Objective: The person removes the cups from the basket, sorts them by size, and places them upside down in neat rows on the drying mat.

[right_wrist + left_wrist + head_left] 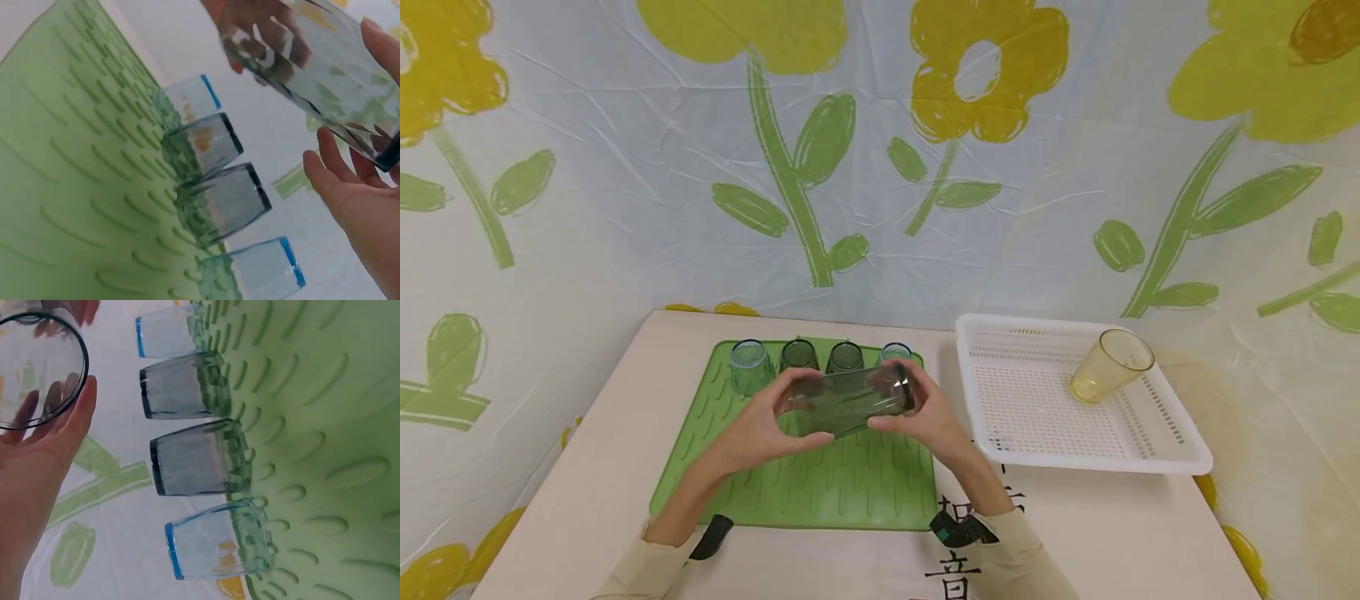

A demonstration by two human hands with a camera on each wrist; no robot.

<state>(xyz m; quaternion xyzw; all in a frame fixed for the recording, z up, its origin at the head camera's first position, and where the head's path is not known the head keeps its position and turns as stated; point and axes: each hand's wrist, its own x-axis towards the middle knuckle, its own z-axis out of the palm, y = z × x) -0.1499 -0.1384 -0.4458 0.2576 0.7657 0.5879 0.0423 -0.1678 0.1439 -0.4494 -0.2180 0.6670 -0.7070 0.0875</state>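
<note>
A tall dark grey glass tumbler (848,402) lies sideways in the air over the green ridged drying mat (850,496). My left hand (758,429) grips its left end, thumb in front and fingers behind; the left wrist view shows the round rim (86,359) at that end. With thumb and fingers, my right hand (931,417) holds the right end, where the thick dark base (389,157) shows. Along the mat's back edge stands a row of short tumblers: a blue one (749,371), two grey ones (798,354) (846,357), and another blue one (896,351), partly hidden by my right hand.
Right of the mat sits a white plastic basket (1022,417). A yellow glass (1108,367) leans inside it, near its right wall. Black characters (953,575) mark the pale table in front. A flower-printed cloth (880,167) hangs behind the table.
</note>
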